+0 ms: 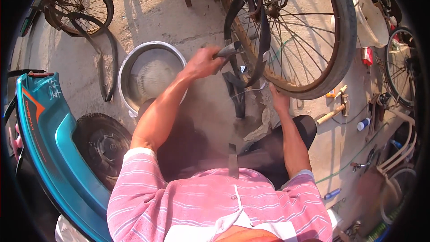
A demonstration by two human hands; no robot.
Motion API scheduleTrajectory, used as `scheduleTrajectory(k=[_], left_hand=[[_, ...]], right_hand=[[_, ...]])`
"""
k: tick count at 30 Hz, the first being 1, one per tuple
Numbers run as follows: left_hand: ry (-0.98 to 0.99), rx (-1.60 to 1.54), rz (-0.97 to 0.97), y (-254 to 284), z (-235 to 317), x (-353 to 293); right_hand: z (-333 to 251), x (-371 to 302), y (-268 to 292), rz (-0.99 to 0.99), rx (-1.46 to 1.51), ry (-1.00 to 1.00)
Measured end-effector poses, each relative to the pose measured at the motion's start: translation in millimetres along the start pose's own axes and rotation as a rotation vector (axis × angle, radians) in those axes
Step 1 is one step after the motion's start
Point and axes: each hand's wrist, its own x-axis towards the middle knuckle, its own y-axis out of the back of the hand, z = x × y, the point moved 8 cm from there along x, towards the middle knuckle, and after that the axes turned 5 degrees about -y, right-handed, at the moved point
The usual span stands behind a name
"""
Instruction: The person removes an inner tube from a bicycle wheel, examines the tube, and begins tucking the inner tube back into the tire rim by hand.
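A bicycle wheel with a brown, rusty rim stands upright in front of me. A black inner tube hangs out of its near-left side and bends down to the ground. My left hand is closed around a dark grey, stubby object whose kind I cannot make out; its far end is close to the tube. Low on the wheel, my right hand is at the edge of the tyre and rim. Its fingers are partly hidden there, so their grip is unclear.
Left of the wheel stands a round metal basin of cloudy water. Teal bodywork and a small black wheel are at my left. To the right lie a hammer, a blue-and-white bottle and several tools; a white bucket stands farther off.
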Motion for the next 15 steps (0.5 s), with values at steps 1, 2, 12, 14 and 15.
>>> scheduleTrajectory(k=[1,2,12,14,15], left_hand=[[-0.007,0.043,-0.014,-2,3,-1],[-0.023,0.087,-0.028,-6,7,2],[0.002,0.17,-0.129,-23,-12,9],[-0.057,0.249,-0.144,-32,-2,13],[-0.06,0.249,-0.144,-33,-3,14]], right_hand=[[10,4,-15,-0.005,0.0,-0.014],[23,11,-26,0.04,0.03,-0.002],[42,25,-17,0.165,0.166,0.002],[64,37,1,0.135,0.265,-0.051],[66,41,3,0.097,0.371,-0.104]])
